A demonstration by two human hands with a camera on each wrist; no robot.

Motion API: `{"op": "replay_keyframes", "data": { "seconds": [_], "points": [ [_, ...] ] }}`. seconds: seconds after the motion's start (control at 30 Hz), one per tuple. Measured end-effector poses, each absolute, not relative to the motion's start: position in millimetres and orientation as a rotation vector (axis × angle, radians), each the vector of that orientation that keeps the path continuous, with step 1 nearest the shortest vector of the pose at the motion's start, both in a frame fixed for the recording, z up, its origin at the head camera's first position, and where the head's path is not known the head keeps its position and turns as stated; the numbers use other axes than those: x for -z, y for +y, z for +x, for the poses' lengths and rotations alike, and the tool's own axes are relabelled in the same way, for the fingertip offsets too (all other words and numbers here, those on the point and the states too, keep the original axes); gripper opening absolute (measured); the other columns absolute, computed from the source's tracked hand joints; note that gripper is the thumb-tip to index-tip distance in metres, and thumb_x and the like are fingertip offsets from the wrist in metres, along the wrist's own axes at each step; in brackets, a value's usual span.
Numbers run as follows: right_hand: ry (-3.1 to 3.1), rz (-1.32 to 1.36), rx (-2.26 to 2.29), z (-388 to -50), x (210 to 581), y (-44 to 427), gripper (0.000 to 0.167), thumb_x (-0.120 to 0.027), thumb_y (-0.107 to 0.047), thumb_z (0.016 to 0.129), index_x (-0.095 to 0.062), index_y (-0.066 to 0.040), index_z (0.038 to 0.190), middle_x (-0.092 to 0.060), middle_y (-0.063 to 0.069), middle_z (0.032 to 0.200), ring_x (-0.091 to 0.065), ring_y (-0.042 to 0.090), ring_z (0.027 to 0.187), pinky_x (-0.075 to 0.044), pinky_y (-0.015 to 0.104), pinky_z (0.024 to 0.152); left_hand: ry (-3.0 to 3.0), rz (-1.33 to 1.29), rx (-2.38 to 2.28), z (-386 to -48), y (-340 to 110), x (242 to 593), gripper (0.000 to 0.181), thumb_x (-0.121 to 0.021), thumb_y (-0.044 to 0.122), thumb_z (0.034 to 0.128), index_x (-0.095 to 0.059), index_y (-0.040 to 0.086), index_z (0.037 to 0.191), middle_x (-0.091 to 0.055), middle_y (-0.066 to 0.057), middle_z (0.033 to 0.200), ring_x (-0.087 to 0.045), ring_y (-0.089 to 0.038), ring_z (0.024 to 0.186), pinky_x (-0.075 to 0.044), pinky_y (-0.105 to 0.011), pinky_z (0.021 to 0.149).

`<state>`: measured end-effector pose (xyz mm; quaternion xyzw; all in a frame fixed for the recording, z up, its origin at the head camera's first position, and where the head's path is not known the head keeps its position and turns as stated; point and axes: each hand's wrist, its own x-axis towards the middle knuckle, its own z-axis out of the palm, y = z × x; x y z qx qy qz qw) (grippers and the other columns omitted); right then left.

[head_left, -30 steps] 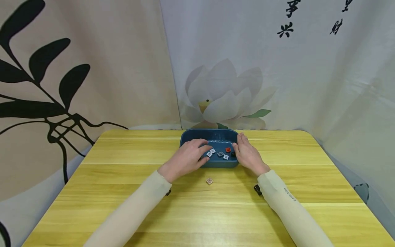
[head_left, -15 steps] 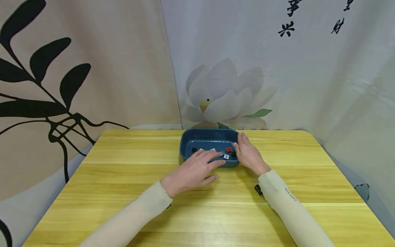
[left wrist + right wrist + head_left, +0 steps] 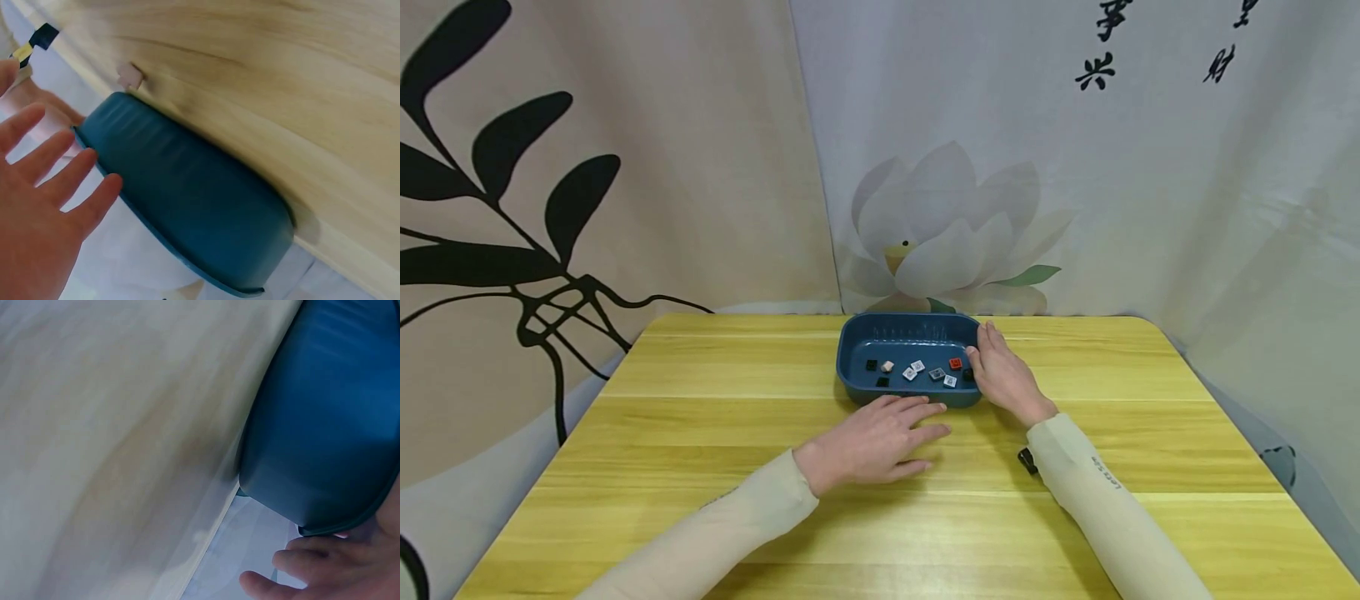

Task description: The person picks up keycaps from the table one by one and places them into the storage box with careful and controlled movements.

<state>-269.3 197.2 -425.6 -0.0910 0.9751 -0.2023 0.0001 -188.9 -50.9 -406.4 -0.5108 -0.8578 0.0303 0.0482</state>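
A blue rectangular basin (image 3: 917, 327) stands near the table's far edge, with several small square pieces on its floor: white ones (image 3: 950, 382), a red one (image 3: 955, 363), a grey one (image 3: 936, 374), black ones (image 3: 871, 365) and a pale one (image 3: 887, 367). My left hand (image 3: 874, 442) hovers over the wood just in front of the basin, palm down, fingers spread and holding nothing. Beneath it, the left wrist view has a small pinkish piece (image 3: 130, 75) on the table. My right hand (image 3: 1006, 377) lies along the basin's right end with fingers straight, thumb at the rim.
The wooden table (image 3: 880, 533) runs back to a curtain (image 3: 737, 167) printed with a lotus flower and dark leaves. The basin sits close to the table's back edge. A small black device (image 3: 1027, 461) is at the right wrist.
My left hand has come out of the basin toward me, uncovering the pieces at its left. It now covers the loose piece on the table. My right hand has stayed put.
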Motion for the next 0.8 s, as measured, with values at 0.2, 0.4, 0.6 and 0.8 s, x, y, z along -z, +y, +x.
{"op": "replay_keyframes", "data": {
  "seconds": [0.2, 0.4, 0.6, 0.8],
  "points": [
    [3.061, -0.286, 0.632, -269.2, 425.7, 197.4, 0.063, -0.036, -0.028, 0.114, -0.019, 0.013, 0.159, -0.011, 0.029, 0.169, -0.015, 0.043, 0.155, -0.022, 0.056, 0.122, -2.678, -1.563, -0.139, -188.4, -53.0, 413.1, 0.058, -0.053, 0.055, 0.1046, -0.053, 0.025, 0.153, -0.049, -0.004, 0.158, -0.051, -0.025, 0.141, -0.047, -0.044, 0.109],
    [3.055, -0.281, 0.634, -269.9, 426.5, 197.6, 0.063, -0.035, -0.029, 0.114, -0.019, 0.012, 0.159, -0.011, 0.028, 0.169, -0.013, 0.042, 0.156, -0.021, 0.055, 0.122, -2.752, -1.535, -0.134, -188.4, -54.7, 418.3, 0.056, -0.054, 0.055, 0.1042, -0.057, 0.024, 0.150, -0.054, -0.005, 0.153, -0.055, -0.025, 0.135, -0.049, -0.043, 0.107],
    [3.052, -0.285, 0.642, -269.6, 425.6, 197.0, 0.063, -0.035, -0.029, 0.114, -0.019, 0.012, 0.159, -0.011, 0.027, 0.169, -0.014, 0.042, 0.156, -0.021, 0.055, 0.123, -2.808, -1.492, -0.180, -189.6, -56.4, 421.3, 0.053, -0.055, 0.053, 0.1041, -0.058, 0.024, 0.148, -0.057, -0.006, 0.149, -0.059, -0.026, 0.130, -0.050, -0.043, 0.105],
    [3.054, -0.286, 0.645, -269.8, 425.9, 197.3, 0.063, -0.036, -0.028, 0.114, -0.019, 0.012, 0.159, -0.011, 0.027, 0.169, -0.014, 0.042, 0.156, -0.021, 0.055, 0.123, -2.829, -1.481, -0.218, -191.4, -56.7, 421.4, 0.044, -0.061, 0.047, 0.1035, -0.063, 0.024, 0.142, -0.062, -0.003, 0.142, -0.064, -0.022, 0.122, -0.053, -0.039, 0.101]
  ]
}}
